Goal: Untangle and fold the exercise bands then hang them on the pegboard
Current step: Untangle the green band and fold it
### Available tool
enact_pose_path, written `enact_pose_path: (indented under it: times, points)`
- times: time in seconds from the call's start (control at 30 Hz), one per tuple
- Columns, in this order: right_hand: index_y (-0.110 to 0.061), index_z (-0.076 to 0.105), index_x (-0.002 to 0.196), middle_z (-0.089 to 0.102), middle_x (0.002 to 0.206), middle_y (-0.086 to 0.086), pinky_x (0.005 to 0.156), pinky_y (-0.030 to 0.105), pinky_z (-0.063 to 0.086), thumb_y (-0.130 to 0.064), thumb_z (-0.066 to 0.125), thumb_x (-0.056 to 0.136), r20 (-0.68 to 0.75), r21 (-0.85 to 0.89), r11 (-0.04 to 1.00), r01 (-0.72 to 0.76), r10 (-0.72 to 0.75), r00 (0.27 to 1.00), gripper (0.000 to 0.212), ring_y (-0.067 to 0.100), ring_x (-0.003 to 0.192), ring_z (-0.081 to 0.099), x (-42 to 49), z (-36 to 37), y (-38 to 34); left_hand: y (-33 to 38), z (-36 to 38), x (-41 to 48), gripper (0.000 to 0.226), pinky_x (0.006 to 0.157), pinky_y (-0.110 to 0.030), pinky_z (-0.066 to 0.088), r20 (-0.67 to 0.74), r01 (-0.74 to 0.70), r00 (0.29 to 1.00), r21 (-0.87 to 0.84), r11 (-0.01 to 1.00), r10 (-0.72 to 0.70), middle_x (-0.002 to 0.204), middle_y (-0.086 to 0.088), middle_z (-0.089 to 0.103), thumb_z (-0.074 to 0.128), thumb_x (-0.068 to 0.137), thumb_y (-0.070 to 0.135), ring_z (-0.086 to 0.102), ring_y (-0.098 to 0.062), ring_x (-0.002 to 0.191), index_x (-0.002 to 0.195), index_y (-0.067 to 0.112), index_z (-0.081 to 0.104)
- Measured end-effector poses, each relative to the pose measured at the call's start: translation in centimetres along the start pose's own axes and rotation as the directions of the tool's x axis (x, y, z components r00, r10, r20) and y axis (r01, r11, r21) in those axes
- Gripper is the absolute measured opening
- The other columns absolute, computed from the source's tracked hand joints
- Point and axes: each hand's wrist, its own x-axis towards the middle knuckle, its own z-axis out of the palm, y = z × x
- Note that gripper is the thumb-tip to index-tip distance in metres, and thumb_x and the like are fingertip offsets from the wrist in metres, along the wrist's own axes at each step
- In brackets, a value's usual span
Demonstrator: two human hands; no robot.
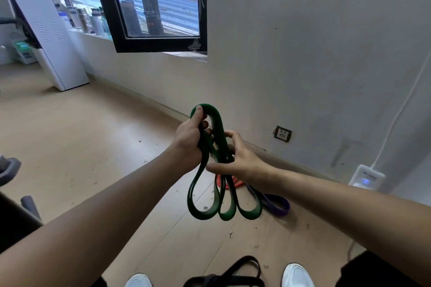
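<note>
I see soft daylight from the window (158, 0) at upper left, bright without glare. The wall (314, 42) and floor (70, 147) are evenly lit, with faint shadows. The green band (218, 128) reads sharp; the bottles (88, 21) on the sill look hazy. The wide lens bows the skirting board (144, 98) and stretches the frame's edges.

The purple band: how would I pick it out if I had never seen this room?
Find the wall socket low on the grey wall, then drop to the floor beneath it. The purple band lies there, just under the right forearm. Unlike the green band it is in nobody's hands, and it lies right of the orange band.
</note>
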Motion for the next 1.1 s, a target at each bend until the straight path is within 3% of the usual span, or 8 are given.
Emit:
enact_pose_path:
  times: [0.13,0.23,0.4,0.53,0.63,0.87,0.97,1.1]
  points:
    - [-0.038,0.027,0.138,0.063,0.112,0.000,0.070,0.013,0.053,-0.018,0.090,0.075,-0.080,-0.044,0.999,0.033,-0.036,0.996,0.091,0.007,0.093,0.067,-0.8,1.1,-0.7,0.2,1.1,-0.5,0.029,0.062,-0.030,0.045,-0.007,-0.028,1.000,-0.033,0.999,0.028,0.067,0.002,0.043,0.053,0.103,0.038,0.044,-0.012,0.056,0.093,0.013,0.062]
    - [-0.036,0.026,0.137,0.060,0.117,-0.007,0.074,0.010,0.051,-0.017,0.091,0.072,-0.157,-0.072,0.994,0.077,-0.088,0.984,0.094,0.001,0.100,0.063,-1.0,2.0,-0.5,0.3,1.4,-1.0,0.029,0.062,-0.029,0.049,0.051,-0.009,0.999,-0.047,0.999,0.011,0.067,0.002,0.044,0.053,0.103,0.038,0.047,-0.012,0.057,0.091,0.013,0.062]
    - [-0.036,0.027,0.137,0.062,0.096,0.010,0.068,0.022,0.058,-0.002,0.081,0.078,-0.192,-0.046,0.993,0.111,-0.117,0.974,0.087,0.011,0.075,0.067,-1.3,1.5,-0.6,1.5,0.7,-1.7,0.026,0.082,-0.032,0.047,0.217,0.067,0.975,-0.067,0.996,-0.051,0.069,0.002,0.050,0.053,0.101,0.039,0.052,-0.014,0.069,0.095,0.015,0.061]
    - [-0.037,0.033,0.137,0.058,0.107,0.013,0.073,0.031,0.060,0.003,0.074,0.081,-0.220,-0.050,0.990,0.131,-0.138,0.966,0.080,0.019,0.082,0.064,-1.0,0.3,-0.8,2.7,-0.5,-1.6,0.019,0.105,-0.037,0.038,0.315,0.132,0.945,-0.101,0.986,-0.094,0.077,-0.001,0.050,0.057,0.094,0.033,0.057,-0.021,0.084,0.099,0.014,0.059]
    - [-0.037,0.035,0.138,0.059,0.112,0.017,0.084,0.040,0.062,0.001,0.073,0.084,-0.186,-0.083,0.986,0.144,-0.157,0.970,0.077,0.026,0.096,0.068,-0.9,-0.9,-0.9,3.2,-1.3,-1.6,0.023,0.112,-0.041,0.037,0.373,0.166,0.922,-0.131,0.977,-0.106,0.081,-0.003,0.050,0.057,0.093,0.032,0.060,-0.024,0.086,0.104,0.013,0.060]
    - [-0.042,0.042,0.135,0.070,0.099,0.019,0.089,0.046,0.061,-0.004,0.074,0.084,-0.127,-0.120,0.980,0.157,-0.172,0.977,0.070,0.024,0.088,0.071,-0.8,-2.8,-1.6,3.6,-2.0,-1.9,0.034,0.114,-0.045,0.037,0.456,0.209,0.881,-0.138,0.968,-0.125,0.084,-0.006,0.050,0.056,0.094,0.042,0.059,-0.025,0.086,0.106,0.010,0.056]
    - [-0.035,0.044,0.137,0.070,0.101,0.022,0.090,0.050,0.060,-0.004,0.072,0.085,-0.073,-0.118,0.983,0.139,-0.149,0.986,0.067,0.036,0.093,0.070,-0.8,-3.8,-2.1,3.8,-1.8,-2.1,0.028,0.110,-0.047,0.043,0.455,0.208,0.880,-0.112,0.972,-0.136,0.083,-0.005,0.050,0.055,0.096,0.039,0.061,-0.026,0.087,0.102,0.012,0.057]
    - [-0.030,0.047,0.138,0.068,0.102,0.020,0.087,0.050,0.061,0.002,0.068,0.090,-0.015,-0.098,0.990,0.102,-0.104,0.994,0.061,0.032,0.089,0.073,-1.0,-5.5,-2.5,3.9,-1.6,-1.9,0.025,0.109,-0.052,0.044,0.427,0.198,0.888,-0.018,0.980,-0.172,0.085,-0.006,0.055,0.054,0.098,0.036,0.065,-0.031,0.103,0.102,0.011,0.060]
